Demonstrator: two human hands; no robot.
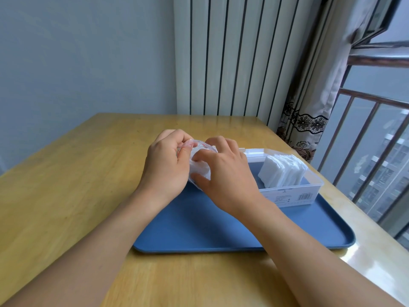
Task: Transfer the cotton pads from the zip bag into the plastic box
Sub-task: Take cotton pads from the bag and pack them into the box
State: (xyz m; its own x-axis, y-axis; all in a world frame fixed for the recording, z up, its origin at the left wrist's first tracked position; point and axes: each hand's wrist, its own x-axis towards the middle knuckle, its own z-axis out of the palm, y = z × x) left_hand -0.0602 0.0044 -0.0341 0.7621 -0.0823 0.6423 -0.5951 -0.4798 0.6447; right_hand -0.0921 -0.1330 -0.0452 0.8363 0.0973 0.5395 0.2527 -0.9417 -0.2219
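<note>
A clear zip bag with a red strip at its mouth is held above the far left corner of the blue tray. My left hand pinches the bag's upper edge. My right hand has its fingers on white cotton pads at the bag's opening; most of the bag is hidden by both hands. To the right, a clear plastic box stands on the tray with a leaning stack of white cotton pads in its right part.
The tray lies on a wooden table. A white radiator stands behind the table, a curtain and a window with railings are at the right. The box bears a barcode label on its near wall.
</note>
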